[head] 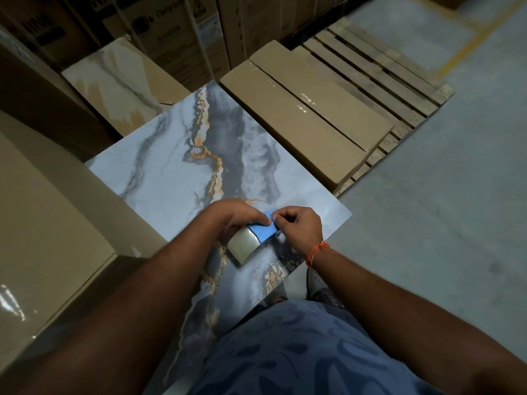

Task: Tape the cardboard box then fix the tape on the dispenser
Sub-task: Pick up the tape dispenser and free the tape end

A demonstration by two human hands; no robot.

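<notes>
Left hand: grasping the blue tape dispenser, centre of frame. Right hand: fingertips pinched at the dispenser's front edge. Tape roll: mounted, resting on marbled slab. Cardboard boxes: upper right, taped, on wooden pallet.

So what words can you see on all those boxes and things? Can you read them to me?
"Clamp" begins a line of print on the brown stacked carton at the back; what follows it is too blurred to read.
Big dark letters on the cartons at top left: too blurred and cut off to read.
Warning triangle sign on a carton: a symbol, with no words I can read.
Tape dispenser, marbled tile, taped flat box: no writing.
</notes>
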